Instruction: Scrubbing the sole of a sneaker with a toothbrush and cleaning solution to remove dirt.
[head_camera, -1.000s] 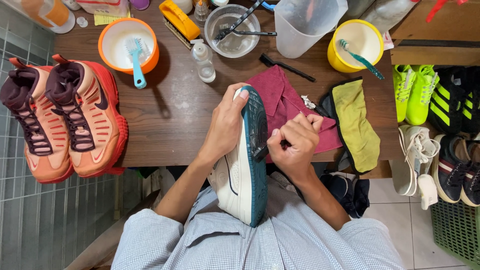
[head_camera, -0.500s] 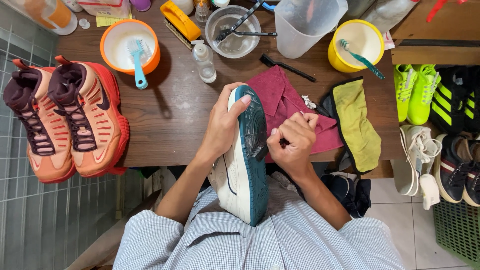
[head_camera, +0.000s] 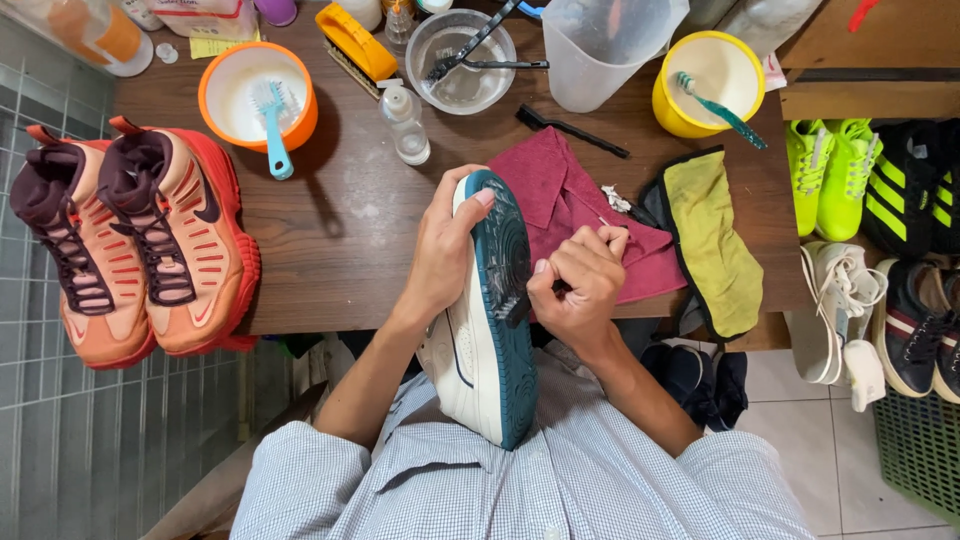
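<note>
A white sneaker with teal sole (head_camera: 490, 330) is held on edge over the table's near edge, sole turned right. It is gripped at the toe end by the left hand (head_camera: 440, 255). The right hand (head_camera: 580, 285) is closed around a small dark brush (head_camera: 515, 308), bristles pressed on the sole. A maroon cloth (head_camera: 570, 205) lies just behind, a yellow cloth (head_camera: 710, 235) at the right edge, orange sneakers (head_camera: 135, 240) at the left edge.

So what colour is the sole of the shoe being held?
Teal sole, clearest in the head view.
</note>
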